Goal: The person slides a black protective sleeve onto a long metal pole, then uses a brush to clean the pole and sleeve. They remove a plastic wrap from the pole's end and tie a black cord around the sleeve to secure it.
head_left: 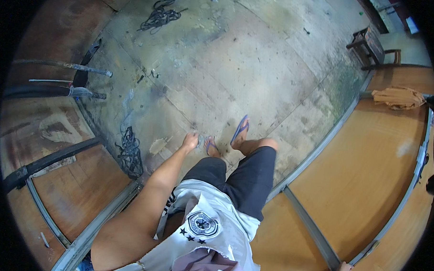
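My left hand (190, 141) is closed in front of my left leg, above the floor. Beside its fingers shows a small, pale, see-through thing (201, 141), too small to name; whether the hand holds it is hard to make out. Far to the lower right, my right hand (345, 269) grips the grey metal frame (361, 255) of a large orange-brown wood panel (359, 169). Only part of that hand and forearm shows. A second metal bar (312, 227) crosses the panel and meets the frame near my right hand.
Dirty flooring (257, 75) stretches ahead of my sandalled feet. Dark straps (130, 154) lie at left, with more tangled straps (161, 19) farther off. Pipes (61, 65) jut from the left wall. A wooden chair (370, 45) stands far right; tan cloth (399, 98) hangs on the right panel.
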Motion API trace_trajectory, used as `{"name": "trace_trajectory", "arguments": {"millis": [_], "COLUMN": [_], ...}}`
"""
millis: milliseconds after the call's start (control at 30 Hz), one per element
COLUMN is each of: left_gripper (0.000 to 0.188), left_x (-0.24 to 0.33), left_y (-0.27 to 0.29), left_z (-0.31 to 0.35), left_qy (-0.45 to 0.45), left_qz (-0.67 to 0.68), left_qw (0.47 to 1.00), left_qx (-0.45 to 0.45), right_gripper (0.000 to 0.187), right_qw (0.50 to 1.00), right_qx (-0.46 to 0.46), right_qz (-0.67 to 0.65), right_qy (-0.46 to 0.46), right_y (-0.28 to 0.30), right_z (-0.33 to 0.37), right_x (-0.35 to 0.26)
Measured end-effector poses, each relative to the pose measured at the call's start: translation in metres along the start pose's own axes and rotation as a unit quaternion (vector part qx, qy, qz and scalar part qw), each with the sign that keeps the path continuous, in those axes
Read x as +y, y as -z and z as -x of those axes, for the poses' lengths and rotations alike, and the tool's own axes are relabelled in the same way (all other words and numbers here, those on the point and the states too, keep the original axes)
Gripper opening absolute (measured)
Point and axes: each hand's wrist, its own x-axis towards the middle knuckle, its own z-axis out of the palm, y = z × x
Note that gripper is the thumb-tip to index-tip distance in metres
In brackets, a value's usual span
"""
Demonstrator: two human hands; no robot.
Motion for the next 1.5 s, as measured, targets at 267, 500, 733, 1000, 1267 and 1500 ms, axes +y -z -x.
{"name": "trace_trajectory", "arguments": {"millis": [267,500,733,1000,1267,1500], "left_gripper": [0.035,0.035,0.054,0.072,0.073,0.076], "left_x": [0.105,0.31,0.335,0.243,0.186,0.237], "left_y": [0.038,0.102,0.168,0.268,0.38,0.442], "left_z": [0.072,0.134,0.19,0.219,0.215,0.206], "left_qy": [-0.047,-0.214,-0.216,-0.253,-0.268,-0.357], "left_qz": [0.307,0.231,0.771,0.768,0.51,0.478], "left_qw": [0.949,0.948,0.599,0.559,0.609,0.658], "left_qx": [-0.052,0.046,-0.02,0.186,0.546,0.46], "right_gripper": [0.046,0.078,0.024,0.029,0.08,0.078], "right_qw": [0.95,0.294,0.119,0.034,-0.013,-0.021], "right_qx": [-0.134,-0.225,-0.098,-0.283,-0.385,-0.495], "right_qz": [-0.231,-0.552,-0.615,-0.494,-0.409,-0.478], "right_qy": [0.164,0.747,0.773,0.822,0.827,0.726], "right_y": [0.039,0.425,0.611,0.67,0.749,0.887], "right_z": [0.151,0.322,0.377,0.514,0.638,0.68], "right_x": [-0.379,-0.702,-0.744,-0.718,-0.68,-0.722]}}
